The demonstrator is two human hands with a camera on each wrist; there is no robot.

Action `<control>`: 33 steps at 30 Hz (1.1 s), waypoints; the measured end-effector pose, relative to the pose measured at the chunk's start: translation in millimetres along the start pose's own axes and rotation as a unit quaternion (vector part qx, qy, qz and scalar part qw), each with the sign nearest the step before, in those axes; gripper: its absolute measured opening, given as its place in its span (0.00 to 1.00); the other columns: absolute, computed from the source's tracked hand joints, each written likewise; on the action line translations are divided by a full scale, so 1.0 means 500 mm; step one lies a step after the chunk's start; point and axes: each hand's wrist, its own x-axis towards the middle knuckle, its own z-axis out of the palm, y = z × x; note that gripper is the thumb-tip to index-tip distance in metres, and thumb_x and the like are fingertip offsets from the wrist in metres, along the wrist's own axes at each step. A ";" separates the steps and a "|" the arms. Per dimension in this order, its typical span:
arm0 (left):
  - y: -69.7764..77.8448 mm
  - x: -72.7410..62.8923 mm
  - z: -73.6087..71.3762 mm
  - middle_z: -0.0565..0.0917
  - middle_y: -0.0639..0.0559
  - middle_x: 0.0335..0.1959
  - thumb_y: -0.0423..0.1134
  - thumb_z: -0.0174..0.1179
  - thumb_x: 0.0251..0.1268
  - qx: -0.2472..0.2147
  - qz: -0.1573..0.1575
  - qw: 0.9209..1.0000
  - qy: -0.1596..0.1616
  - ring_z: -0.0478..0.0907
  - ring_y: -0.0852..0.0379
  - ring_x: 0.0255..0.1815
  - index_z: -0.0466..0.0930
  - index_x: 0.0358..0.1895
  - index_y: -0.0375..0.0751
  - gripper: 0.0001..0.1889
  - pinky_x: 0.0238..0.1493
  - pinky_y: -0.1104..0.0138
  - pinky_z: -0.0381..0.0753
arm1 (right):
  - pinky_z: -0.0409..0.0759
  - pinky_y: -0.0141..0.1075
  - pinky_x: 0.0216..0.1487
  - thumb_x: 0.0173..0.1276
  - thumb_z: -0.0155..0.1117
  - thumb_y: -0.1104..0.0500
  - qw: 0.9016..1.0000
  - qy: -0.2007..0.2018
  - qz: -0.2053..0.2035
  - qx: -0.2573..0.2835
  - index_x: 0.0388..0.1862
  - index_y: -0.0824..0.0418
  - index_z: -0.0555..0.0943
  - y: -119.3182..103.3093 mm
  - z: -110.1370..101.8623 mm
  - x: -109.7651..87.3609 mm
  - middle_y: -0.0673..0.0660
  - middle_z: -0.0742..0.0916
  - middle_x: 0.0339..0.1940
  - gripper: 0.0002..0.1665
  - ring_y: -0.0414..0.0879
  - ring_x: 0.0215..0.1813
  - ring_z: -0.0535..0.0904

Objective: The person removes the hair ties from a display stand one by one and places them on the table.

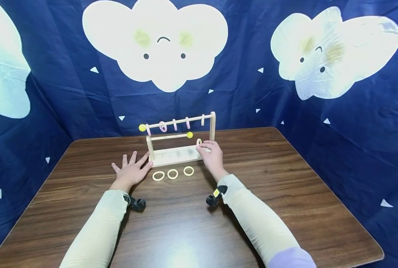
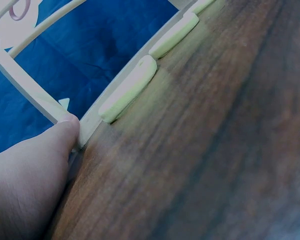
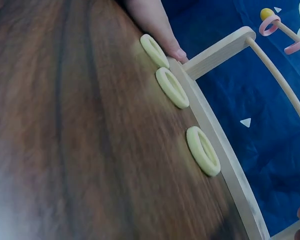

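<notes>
Clock read from the head view, 12 pointing away from us. Our right hand (image 1: 213, 155) has a light pinch, thumb against fingertips, on 1 pale yellow round ring (image 1: 199, 140), held upright in the air just off to 4 o'clock of the yellow round ball (image 1: 190, 135) that caps the pale wooden lower rod (image 1: 168, 137). Our left hand (image 1: 130, 172) is spread wide with nothing in it, at about 8 o'clock of the pale wooden rack (image 1: 172, 158), thumb touching the base's near corner.

Another 3 pale yellow rings (image 1: 172, 178) lie flat on the brown wood-grain table (image 1: 269, 178), around 8 o'clock from the right hand. The pale wooden upper rod (image 1: 195, 118) carries 5 rings, 4 pink and the 1 nearest the tall post paler.

What could bite us, in our opinion: the ball looks fatter than its rod, so if the held ring meets it tilted, it'd probably snag and pop out of that small pinch. Shove too hard towards 9 o'clock and the rack could skid or twist, since only the thumb seems to brace it. Lift too high and our knuckles might bump the hanging rings. And if the right forearm swings towards 9 o'clock, it could scatter the loose rings.
</notes>
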 end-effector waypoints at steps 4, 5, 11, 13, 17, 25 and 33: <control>-0.002 0.000 0.001 0.39 0.31 0.82 0.77 0.26 0.71 0.002 0.000 1.000 -0.002 0.25 0.21 0.77 0.46 0.82 0.60 0.42 0.58 0.22 0.16 | 0.71 0.48 0.66 0.64 0.75 0.56 1.000 -0.017 0.004 -0.006 0.40 0.63 0.91 0.003 -0.015 -0.008 0.59 0.85 0.55 0.11 0.55 0.61 0.79; -0.001 0.000 0.001 0.39 0.31 0.82 0.77 0.26 0.71 0.002 0.000 1.000 -0.003 0.25 0.21 0.77 0.46 0.82 0.60 0.43 0.58 0.22 0.16 | 0.71 0.48 0.66 0.64 0.75 0.56 1.000 -0.019 0.004 -0.008 0.40 0.63 0.91 0.004 -0.019 -0.010 0.59 0.86 0.55 0.11 0.55 0.60 0.79; 0.000 -0.002 0.002 0.39 0.32 0.82 0.76 0.26 0.71 0.001 -0.001 1.000 -0.007 0.25 0.22 0.77 0.46 0.83 0.60 0.42 0.58 0.22 0.17 | 0.73 0.49 0.64 0.63 0.76 0.58 0.999 -0.039 -0.001 -0.029 0.39 0.64 0.91 0.014 -0.040 -0.021 0.58 0.86 0.53 0.10 0.55 0.60 0.79; 0.000 -0.001 0.002 0.39 0.31 0.82 0.76 0.26 0.71 0.000 -0.001 1.000 -0.009 0.25 0.21 0.77 0.46 0.82 0.60 0.42 0.58 0.22 0.17 | 0.74 0.50 0.63 0.63 0.75 0.59 0.998 -0.046 -0.003 -0.037 0.39 0.64 0.91 0.017 -0.046 -0.025 0.59 0.86 0.53 0.10 0.56 0.59 0.80; -0.001 0.002 0.001 0.39 0.31 0.82 0.77 0.25 0.71 0.002 0.002 1.000 -0.007 0.25 0.21 0.77 0.46 0.82 0.60 0.43 0.57 0.22 0.16 | 0.74 0.50 0.63 0.62 0.76 0.60 0.997 -0.062 -0.006 -0.049 0.38 0.65 0.91 0.026 -0.054 -0.030 0.60 0.86 0.53 0.09 0.57 0.59 0.80; 0.002 0.004 -0.004 0.39 0.32 0.82 0.76 0.26 0.71 -0.003 0.001 1.000 -0.005 0.26 0.22 0.77 0.47 0.82 0.60 0.42 0.58 0.22 0.16 | 0.71 0.53 0.67 0.60 0.77 0.61 0.989 -0.117 -0.021 -0.086 0.37 0.63 0.91 0.040 -0.061 -0.035 0.63 0.84 0.59 0.08 0.61 0.64 0.77; 0.002 0.006 -0.005 0.39 0.32 0.82 0.77 0.26 0.71 0.002 0.001 1.000 -0.006 0.25 0.21 0.77 0.46 0.82 0.60 0.43 0.58 0.22 0.16 | 0.65 0.54 0.70 0.59 0.78 0.58 0.981 -0.143 -0.031 -0.126 0.34 0.60 0.91 0.046 -0.064 -0.043 0.63 0.82 0.63 0.06 0.65 0.67 0.72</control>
